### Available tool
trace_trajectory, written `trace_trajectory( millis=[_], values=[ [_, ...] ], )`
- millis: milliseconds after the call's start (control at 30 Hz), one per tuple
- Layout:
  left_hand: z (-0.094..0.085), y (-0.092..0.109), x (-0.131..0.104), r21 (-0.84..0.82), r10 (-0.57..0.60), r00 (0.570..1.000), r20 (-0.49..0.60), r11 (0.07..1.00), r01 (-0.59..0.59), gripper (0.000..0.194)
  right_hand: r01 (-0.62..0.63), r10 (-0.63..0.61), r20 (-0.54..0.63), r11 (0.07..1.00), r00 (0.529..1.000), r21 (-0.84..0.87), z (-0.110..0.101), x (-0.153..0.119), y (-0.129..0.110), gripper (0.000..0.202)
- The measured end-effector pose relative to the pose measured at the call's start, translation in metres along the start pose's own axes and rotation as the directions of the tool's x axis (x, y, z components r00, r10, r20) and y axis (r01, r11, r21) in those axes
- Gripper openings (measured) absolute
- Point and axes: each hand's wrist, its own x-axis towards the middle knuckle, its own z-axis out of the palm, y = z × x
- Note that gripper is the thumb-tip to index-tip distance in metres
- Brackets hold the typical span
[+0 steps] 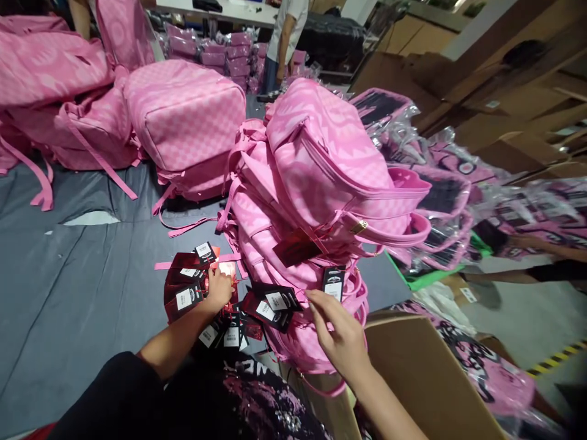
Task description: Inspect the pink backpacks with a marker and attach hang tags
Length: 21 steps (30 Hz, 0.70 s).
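Note:
My left hand [219, 288] is closed over a bunch of dark red and black hang tags [186, 297] on the table; its fingertips are partly hidden. My right hand [342, 336] is stretched out with its fingers apart, the fingertips close to the corner of a black tag with a white barcode label [277, 302]. Whether they touch it I cannot tell. Behind both hands stand stacked pink backpacks [321, 140], the top one tilted with its handles to the right. Another black tag [334, 282] hangs against the stack, beside a dark red card [299, 246].
More pink backpacks [183, 116] sit at the back left of the grey-covered table [68, 293]. An open cardboard box [422, 373] stands at my right. Plastic-wrapped pink bags [444, 189] lie beyond it. A person [288, 36] stands near the back.

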Motion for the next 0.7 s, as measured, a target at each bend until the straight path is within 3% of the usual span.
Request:
trace_trajectory(
  millis=[100,233,300,367,533,700],
  values=[
    [0.005,-0.005,-0.002,-0.031,-0.005,1.000,0.029,1.000,0.006,0.011,-0.149,0.140,0.083,0.982,0.987,0.116,0.037,-0.019,-0.003,0.020],
    [-0.004,-0.014,-0.016,-0.158,0.019,1.000,0.012,0.987,-0.017,0.018,-0.435,0.349,0.331,0.868,0.877,0.239,0.113,-0.025,-0.002,0.021],
    [-0.011,-0.019,-0.027,-0.239,0.023,1.000,-0.017,0.971,-0.027,0.017,-0.518,0.409,0.364,0.808,0.837,0.281,0.150,-0.020,0.001,0.021],
    [-0.018,-0.023,-0.037,-0.315,0.006,0.998,-0.057,0.949,-0.024,0.014,-0.542,0.429,0.359,0.776,0.828,0.321,0.177,-0.012,0.001,0.019],
    [-0.028,-0.029,-0.056,-0.481,-0.034,0.988,-0.148,0.876,-0.042,0.020,-0.544,0.426,0.344,0.722,0.837,0.428,0.203,0.005,-0.010,0.024],
    [-0.036,-0.029,-0.064,-0.566,-0.006,0.980,-0.198,0.817,-0.109,0.034,-0.597,0.390,0.463,0.633,0.796,0.493,0.211,0.019,-0.016,0.034]
  ],
)
